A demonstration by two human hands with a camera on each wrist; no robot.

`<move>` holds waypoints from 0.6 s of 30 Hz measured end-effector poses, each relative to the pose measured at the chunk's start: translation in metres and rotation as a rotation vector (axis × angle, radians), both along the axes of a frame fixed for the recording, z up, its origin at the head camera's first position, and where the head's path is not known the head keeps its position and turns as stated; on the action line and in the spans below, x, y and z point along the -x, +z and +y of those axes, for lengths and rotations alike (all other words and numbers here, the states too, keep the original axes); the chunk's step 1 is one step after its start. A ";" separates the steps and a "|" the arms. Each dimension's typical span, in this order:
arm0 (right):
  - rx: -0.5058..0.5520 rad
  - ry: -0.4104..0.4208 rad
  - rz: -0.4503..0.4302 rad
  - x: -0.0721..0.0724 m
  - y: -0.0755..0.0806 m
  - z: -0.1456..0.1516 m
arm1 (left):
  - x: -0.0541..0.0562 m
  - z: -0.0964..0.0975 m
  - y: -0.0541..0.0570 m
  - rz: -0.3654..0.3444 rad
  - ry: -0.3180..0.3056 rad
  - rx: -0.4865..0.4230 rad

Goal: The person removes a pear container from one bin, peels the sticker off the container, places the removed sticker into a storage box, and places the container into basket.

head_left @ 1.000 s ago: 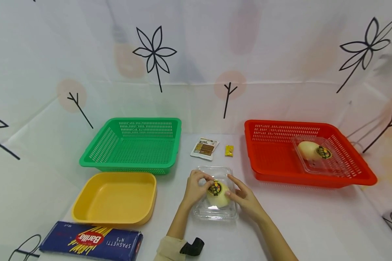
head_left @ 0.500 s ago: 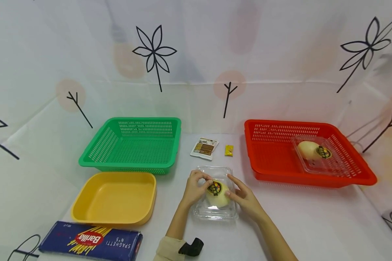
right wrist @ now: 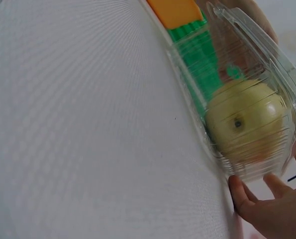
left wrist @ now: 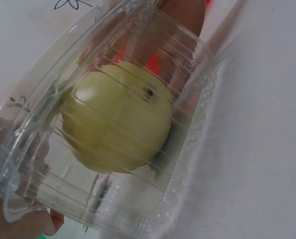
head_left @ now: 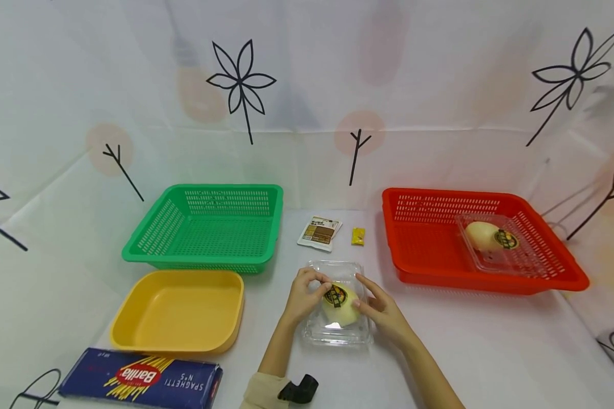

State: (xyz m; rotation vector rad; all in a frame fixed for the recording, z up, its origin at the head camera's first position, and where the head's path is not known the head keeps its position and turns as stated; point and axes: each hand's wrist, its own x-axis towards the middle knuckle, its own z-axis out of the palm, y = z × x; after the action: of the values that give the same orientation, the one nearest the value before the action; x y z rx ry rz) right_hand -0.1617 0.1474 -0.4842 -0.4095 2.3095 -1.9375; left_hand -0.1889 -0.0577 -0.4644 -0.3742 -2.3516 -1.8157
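A clear plastic clamshell box (head_left: 336,339) stands shut on the white cloth in the middle of the head view. Inside it lies a pale yellow-green fruit (head_left: 344,316), also visible through the ribbed wall in both wrist views. A round black and yellow sticker (head_left: 336,295) is on the lid above the fruit. My left hand (head_left: 303,295) pinches the sticker's upper left edge between thumb and forefinger. With my right hand (head_left: 386,312) I hold the box's right side, thumb on the lid and fingers against the wall. The pinched edge is partly hidden by the fingertips.
Behind the box lie white and brown sachets (head_left: 319,233) and a small yellow packet (head_left: 357,236). The red basket (head_left: 409,238) holds another boxed fruit (head_left: 483,236). At left are a green basket (head_left: 225,233), a yellow tub (head_left: 179,312) and a spaghetti box (head_left: 143,378).
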 end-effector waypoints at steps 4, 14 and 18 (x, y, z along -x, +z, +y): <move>0.010 0.007 0.001 -0.001 0.001 -0.001 | -0.001 0.001 0.001 -0.019 0.008 -0.011; 0.021 0.011 0.006 0.000 0.000 -0.001 | -0.021 0.000 0.037 -0.038 -0.025 -0.032; 0.022 0.006 0.005 -0.001 0.000 -0.001 | -0.021 -0.001 0.037 -0.045 -0.041 -0.049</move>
State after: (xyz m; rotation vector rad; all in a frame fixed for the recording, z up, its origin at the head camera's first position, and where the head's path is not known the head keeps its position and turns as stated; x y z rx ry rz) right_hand -0.1611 0.1465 -0.4845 -0.4236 2.2892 -1.9624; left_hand -0.1681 -0.0588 -0.4277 -0.3830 -2.3402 -1.9159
